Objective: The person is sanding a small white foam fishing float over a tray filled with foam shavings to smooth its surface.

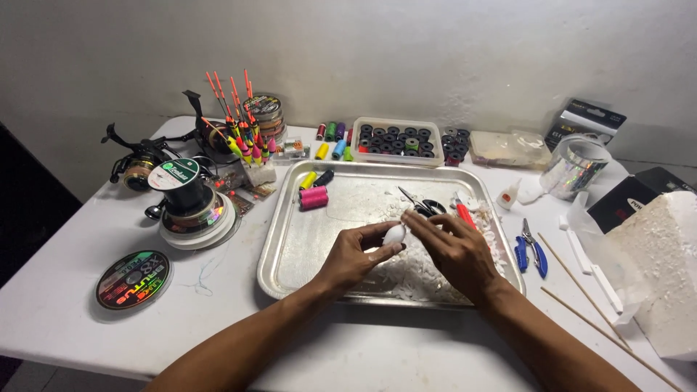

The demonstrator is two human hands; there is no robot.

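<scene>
My left hand (353, 255) pinches a small white foam piece (394, 234) over a metal tray (290, 243). From the other side my right hand (455, 250) touches the same piece with its fingertips. White foam shavings (414, 274) lie heaped in the tray under both hands. Black-handled scissors (422, 205) and a red-handled knife (465, 214) rest in the tray just beyond my fingers. Pink, yellow and black thread spools (314, 197) lie at the tray's far left.
Left of the tray are fishing-line spools (133, 279), a stack of line spools (187, 207), fishing reels (138, 163) and colourful floats (243, 134). Behind it stands a box of bobbins (396, 141). Blue pliers (531, 250), thin wooden sticks (581, 297), a foam block (661, 268) and a shiny foil roll (573, 168) lie to the right.
</scene>
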